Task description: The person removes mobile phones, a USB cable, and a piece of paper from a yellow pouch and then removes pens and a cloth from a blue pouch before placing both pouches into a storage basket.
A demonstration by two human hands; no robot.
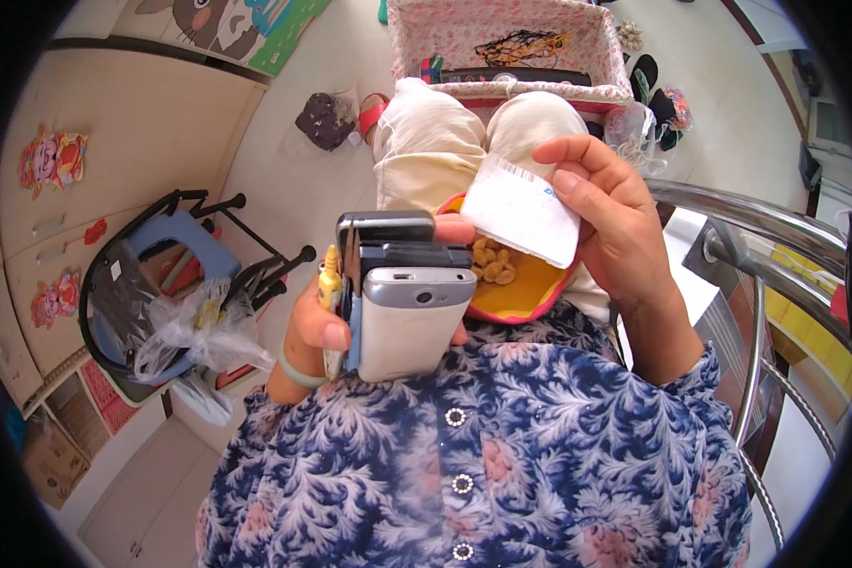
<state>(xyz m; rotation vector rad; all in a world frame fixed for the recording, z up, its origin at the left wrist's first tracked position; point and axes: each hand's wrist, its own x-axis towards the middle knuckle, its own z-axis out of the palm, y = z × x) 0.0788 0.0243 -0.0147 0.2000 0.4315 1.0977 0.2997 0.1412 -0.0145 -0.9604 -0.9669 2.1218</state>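
A bundle fills my left hand (pixel 319 319): a white-and-silver mobile phone (pixel 412 326), darker devices (pixel 387 226) behind it, a yellow pen-like item (pixel 331 284) and a thin pointed blade or tool (pixel 353 263). Between thumb and fingers of my right hand (pixel 607 206) is a white card or folded paper (pixel 522 209) bearing a barcode and writing. Below the card, a yellow cloth pouch or dish with a pink rim (pixel 518 302) lies on my lap, with several small tan, nut-like pieces (pixel 493 263) inside. The card and left-hand bundle hide part of it.
A fabric-lined basket (pixel 618 92) with tangled cords (pixel 522 48) stands beyond my knees. At left are a black-framed folding chair (pixel 177 195), a blue plastic stool (pixel 184 238), plastic bags (pixel 199 341) and cabinets (pixel 135 121). Curved metal tubing (pixel 738 202) runs along the right. A dark bundle (pixel 319 121) lies on the floor.
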